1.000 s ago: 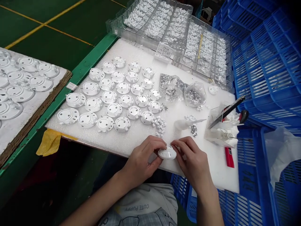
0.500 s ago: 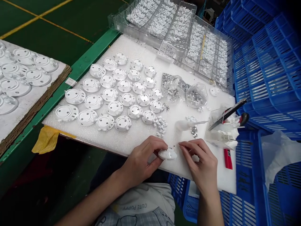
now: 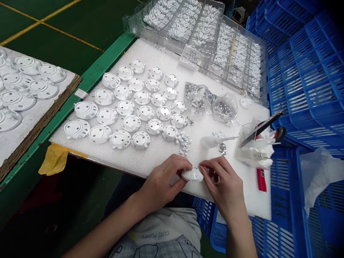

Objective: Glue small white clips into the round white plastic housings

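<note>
Between the fingers and thumb of my left hand [image 3: 163,179] is a round white plastic disc-shaped part [image 3: 192,175], held just over the front of the foam board [image 3: 158,161]. My right hand [image 3: 224,182] is at the disc's right edge, thumb and forefinger pinched close together; anything between them is too small to make out. Behind the hands lie a small pile of white pieces [image 3: 184,142] and a white squeeze bottle with a thin nozzle [image 3: 211,142]. Small shiny metal pieces [image 3: 222,148] lie beside the bottle.
Rows of similar white discs [image 3: 131,123] cover the board's left side. Plastic bags [image 3: 225,107] of metal bits lie behind. Clear compartment trays [image 3: 188,25] line the back. At right stand a clear tool holder [image 3: 242,139], a red item [image 3: 261,180] and blue crates [image 3: 303,75].
My right hand has moved left and now meets the disc's right edge. My left hand still holds the disc, almost in the same place.
</note>
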### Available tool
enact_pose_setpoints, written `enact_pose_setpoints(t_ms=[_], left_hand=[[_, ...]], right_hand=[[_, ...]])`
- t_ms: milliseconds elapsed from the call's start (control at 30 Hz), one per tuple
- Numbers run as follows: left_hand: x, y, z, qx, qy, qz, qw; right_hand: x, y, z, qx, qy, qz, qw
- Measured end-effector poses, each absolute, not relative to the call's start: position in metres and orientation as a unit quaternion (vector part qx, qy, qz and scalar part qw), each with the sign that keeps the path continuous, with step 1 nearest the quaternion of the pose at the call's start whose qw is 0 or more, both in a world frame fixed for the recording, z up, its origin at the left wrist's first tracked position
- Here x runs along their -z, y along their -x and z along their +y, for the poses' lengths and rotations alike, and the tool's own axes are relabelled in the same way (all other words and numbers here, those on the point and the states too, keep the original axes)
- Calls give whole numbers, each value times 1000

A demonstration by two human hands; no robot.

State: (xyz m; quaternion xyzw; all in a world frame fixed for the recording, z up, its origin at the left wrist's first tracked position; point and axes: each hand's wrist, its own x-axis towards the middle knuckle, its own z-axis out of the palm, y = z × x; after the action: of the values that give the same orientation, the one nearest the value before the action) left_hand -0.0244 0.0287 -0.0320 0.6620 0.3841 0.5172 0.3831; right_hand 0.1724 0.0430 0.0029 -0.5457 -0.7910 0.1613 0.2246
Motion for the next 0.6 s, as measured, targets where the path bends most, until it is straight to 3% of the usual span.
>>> enact_pose_setpoints(t_ms=[233,600], left_hand=[[33,24,29,-524,-666,380,371],[34,24,30,-526,-670,372,369]], right_hand=[[-5,-177,40,-183,571,-762,245],[-1,-155,38,-83,586,-776,218]])
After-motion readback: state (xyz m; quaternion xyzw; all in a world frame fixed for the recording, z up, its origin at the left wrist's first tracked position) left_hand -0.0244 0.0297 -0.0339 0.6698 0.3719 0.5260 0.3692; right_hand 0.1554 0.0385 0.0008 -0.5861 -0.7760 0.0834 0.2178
